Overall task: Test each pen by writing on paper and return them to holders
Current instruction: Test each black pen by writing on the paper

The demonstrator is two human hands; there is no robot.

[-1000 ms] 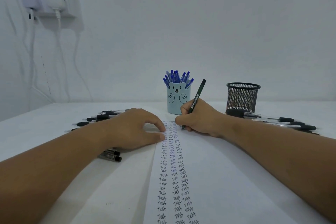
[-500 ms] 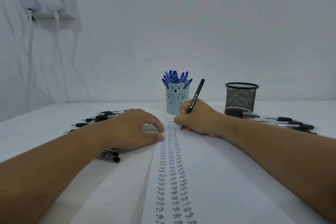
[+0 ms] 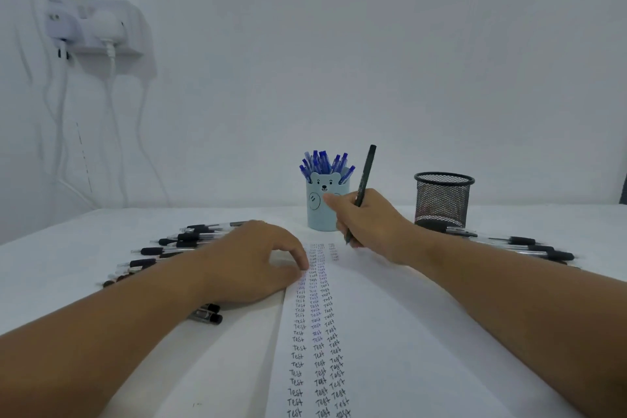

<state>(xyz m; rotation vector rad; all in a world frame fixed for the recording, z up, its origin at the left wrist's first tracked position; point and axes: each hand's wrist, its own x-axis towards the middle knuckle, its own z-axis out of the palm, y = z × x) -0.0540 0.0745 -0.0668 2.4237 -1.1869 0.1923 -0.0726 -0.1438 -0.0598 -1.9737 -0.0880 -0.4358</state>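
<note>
My left hand (image 3: 252, 260) rests fingers on paper (image 3: 390, 332), pinning it for writing. Right hand (image 3: 368, 224) pinches black pen (image 3: 363, 181), tip just above paper. Beyond: bear holder (image 3: 320, 205) full, mesh holder (image 3: 442, 200) waiting.

Open paper (image 3: 390, 332) lay between the forearms. Loose black pens (image 3: 176, 244) crowded the counter (image 3: 68, 265) left; more pens (image 3: 529, 244) fanned right beside the mesh holder (image 3: 442, 204). The bear cup (image 3: 319, 210) stood just behind.

Pale blue bear-face holder (image 3: 320, 210); black mesh holder (image 3: 443, 200).
</note>
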